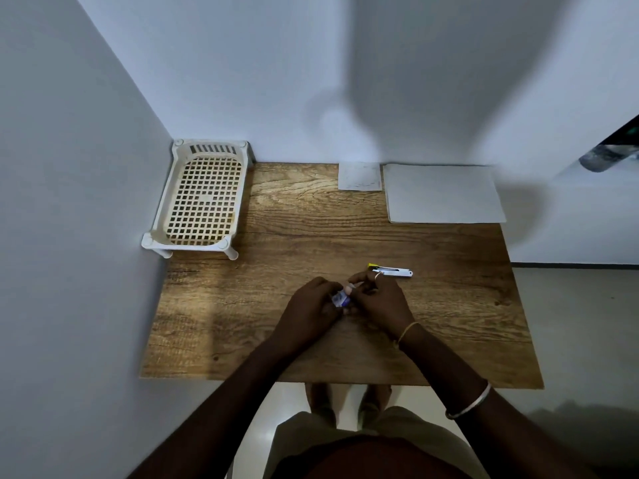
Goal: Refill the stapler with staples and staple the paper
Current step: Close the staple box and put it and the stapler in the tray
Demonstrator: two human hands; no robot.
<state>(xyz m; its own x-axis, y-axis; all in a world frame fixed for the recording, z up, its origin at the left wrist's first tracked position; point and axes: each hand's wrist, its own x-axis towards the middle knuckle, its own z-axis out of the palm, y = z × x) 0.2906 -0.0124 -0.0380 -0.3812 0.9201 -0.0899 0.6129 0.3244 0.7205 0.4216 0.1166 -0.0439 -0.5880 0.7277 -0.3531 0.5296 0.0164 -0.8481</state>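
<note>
My left hand (311,307) and my right hand (378,300) meet over the middle of the wooden table (276,229). Between them they pinch a small blue-and-white staple box (340,299), mostly hidden by the fingers. Just beyond my right hand lies the stapler (392,271), white and metal with a yellow end, flat on the table and touched by neither hand. A stack of white paper (442,193) rests at the far right of the table.
A cream plastic lattice basket (204,198) stands on short legs at the far left corner against the walls. A small white slip (359,177) lies left of the paper stack. White walls close off the back and left.
</note>
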